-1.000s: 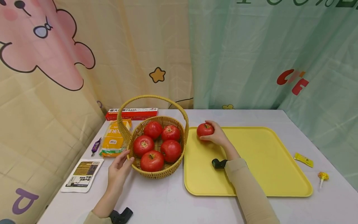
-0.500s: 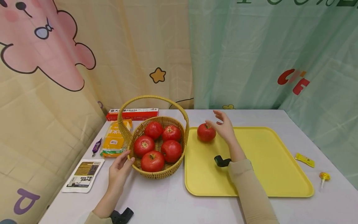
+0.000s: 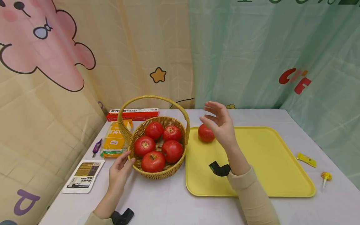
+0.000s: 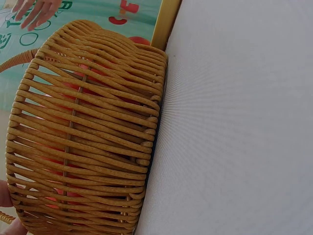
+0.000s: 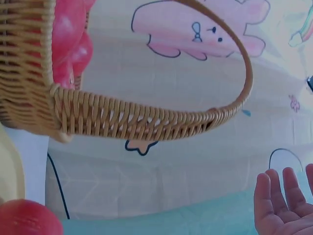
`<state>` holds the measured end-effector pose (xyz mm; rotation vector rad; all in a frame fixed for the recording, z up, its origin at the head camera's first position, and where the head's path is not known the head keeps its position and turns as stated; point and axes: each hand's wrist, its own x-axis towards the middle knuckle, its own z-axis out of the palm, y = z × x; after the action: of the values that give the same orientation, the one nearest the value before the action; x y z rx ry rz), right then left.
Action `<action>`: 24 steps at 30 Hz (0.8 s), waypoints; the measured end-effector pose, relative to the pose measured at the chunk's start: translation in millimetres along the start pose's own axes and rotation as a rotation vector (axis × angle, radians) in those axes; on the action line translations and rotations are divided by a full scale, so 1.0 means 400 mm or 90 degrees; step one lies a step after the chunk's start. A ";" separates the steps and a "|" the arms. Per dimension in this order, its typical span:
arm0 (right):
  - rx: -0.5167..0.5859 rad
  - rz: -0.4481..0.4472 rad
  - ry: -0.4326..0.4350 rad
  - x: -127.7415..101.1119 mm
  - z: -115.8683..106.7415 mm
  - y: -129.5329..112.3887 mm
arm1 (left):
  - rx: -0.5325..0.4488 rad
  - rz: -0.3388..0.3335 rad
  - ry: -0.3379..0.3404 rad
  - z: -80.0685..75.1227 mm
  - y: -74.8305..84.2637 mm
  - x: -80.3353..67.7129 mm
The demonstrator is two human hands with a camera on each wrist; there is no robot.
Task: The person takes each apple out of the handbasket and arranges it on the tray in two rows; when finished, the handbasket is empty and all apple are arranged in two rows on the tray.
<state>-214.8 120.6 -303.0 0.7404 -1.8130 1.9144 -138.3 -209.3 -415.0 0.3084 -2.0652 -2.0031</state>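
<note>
- The right hand [image 3: 220, 125] is hovering above the near-left corner region of the flat yellow plastic tray [image 3: 270, 162], fingers spread and loosely bent, gripping nothing.
- The round red tomato [image 3: 205, 133] is resting on the tray just below and left of that palm, apart from it, close to the tray's left rim.
- The left hand [image 3: 119, 170] is lying on the table with straight fingers touching the wall of the woven wicker basket with the arched handle [image 3: 157, 173]; it is steadying, not gripping.
- Four more red tomatoes [image 3: 157, 143] are sitting piled in the basket.
- Risk, as I judge it: the loose tomato is sitting free on a smooth surface; a brush from the right hand could be rolling it toward the rim or the basket.
- Risk: the arched handle is standing between the hand and the basket's contents; a sleeve catching it could be tipping the basket, though the left hand is bracing it.
- Open room: most of the tray to the right is lying bare; the basket is nearly touching the tray's left edge.
- The small yellow sachet [image 3: 306, 160] and the lollipop [image 3: 325, 177] are lying well apart, near the table's right edge.
</note>
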 end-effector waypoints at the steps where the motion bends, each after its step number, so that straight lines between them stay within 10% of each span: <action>1: 0.004 -0.006 -0.016 -0.004 0.009 -0.004 | -0.001 -0.001 0.001 0.000 0.000 0.000; 24: -0.045 0.134 -0.252 -0.060 0.162 0.031 | -0.006 0.007 -0.007 -0.002 -0.005 0.002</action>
<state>-197.1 56.9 -326.4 0.9940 -2.2632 1.9216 -138.9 -210.4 -416.9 0.2839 -2.0592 -2.0112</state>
